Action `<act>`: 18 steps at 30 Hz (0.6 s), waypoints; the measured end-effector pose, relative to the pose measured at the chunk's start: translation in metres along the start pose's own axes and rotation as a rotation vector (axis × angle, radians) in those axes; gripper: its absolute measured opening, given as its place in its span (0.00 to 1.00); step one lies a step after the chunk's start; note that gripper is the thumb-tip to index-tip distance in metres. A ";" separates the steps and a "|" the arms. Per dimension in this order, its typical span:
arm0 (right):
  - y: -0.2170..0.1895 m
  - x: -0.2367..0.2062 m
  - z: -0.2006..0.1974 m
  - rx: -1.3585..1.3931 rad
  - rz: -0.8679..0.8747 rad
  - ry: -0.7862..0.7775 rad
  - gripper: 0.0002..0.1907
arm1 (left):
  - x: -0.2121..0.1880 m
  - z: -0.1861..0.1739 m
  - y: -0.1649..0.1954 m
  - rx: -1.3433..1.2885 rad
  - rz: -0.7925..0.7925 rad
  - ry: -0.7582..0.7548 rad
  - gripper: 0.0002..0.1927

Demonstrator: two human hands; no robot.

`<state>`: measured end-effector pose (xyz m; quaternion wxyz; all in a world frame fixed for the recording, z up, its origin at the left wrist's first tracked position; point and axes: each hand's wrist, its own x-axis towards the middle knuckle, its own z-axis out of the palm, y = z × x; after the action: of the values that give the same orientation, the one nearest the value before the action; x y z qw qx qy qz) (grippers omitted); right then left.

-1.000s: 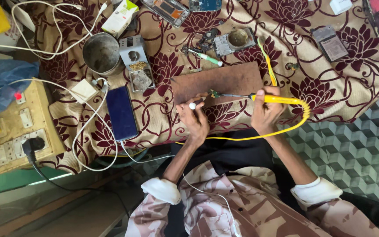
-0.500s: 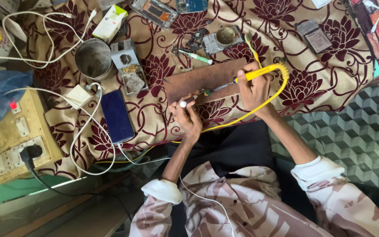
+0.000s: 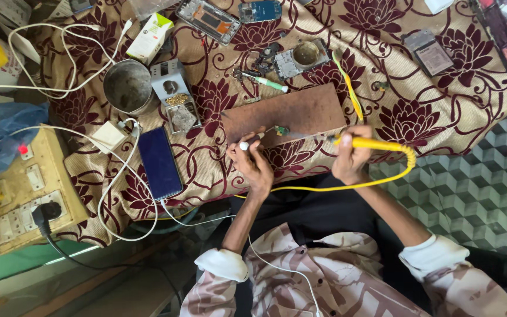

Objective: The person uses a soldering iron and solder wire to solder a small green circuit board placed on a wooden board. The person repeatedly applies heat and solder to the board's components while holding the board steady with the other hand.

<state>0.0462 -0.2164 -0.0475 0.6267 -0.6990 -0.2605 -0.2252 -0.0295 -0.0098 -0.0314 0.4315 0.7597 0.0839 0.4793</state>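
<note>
My left hand (image 3: pixel 254 162) grips a thin tool with a white end (image 3: pixel 245 144), its tip on a small green circuit board (image 3: pixel 281 130) that lies on a brown wooden board (image 3: pixel 300 108). My right hand (image 3: pixel 350 158) holds a yellow soldering iron (image 3: pixel 369 143) by the handle, with its metal tip pointing left toward the small circuit board. The iron's yellow cord (image 3: pixel 403 167) loops down and left across my lap.
A dark phone (image 3: pixel 159 162) lies left of my hands with white cables (image 3: pixel 121 194) around it. A metal bowl (image 3: pixel 127 87), a small metal stand (image 3: pixel 174 97), a green-tipped screwdriver (image 3: pixel 268 83), phone parts (image 3: pixel 209 20) and a switchboard (image 3: pixel 22 191) lie on the flowered cloth.
My right hand came back down to the board's near edge, and the iron now lies level with its tip toward the circuit board. The left hand has stayed in place.
</note>
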 end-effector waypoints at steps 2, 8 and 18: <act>-0.005 -0.012 0.000 -0.014 -0.016 -0.039 0.09 | 0.000 0.001 0.002 -0.103 -0.137 -0.013 0.08; -0.005 -0.009 0.005 -0.122 -0.028 -0.040 0.11 | -0.005 -0.003 0.005 -0.012 -0.123 -0.007 0.06; 0.007 0.004 0.009 0.071 0.056 0.018 0.13 | -0.010 0.003 -0.005 -0.406 -0.218 0.061 0.07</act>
<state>0.0537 -0.2074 -0.0514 0.6594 -0.6814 -0.2429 -0.2046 -0.0312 -0.0140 -0.0421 0.6220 0.6288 0.0806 0.4596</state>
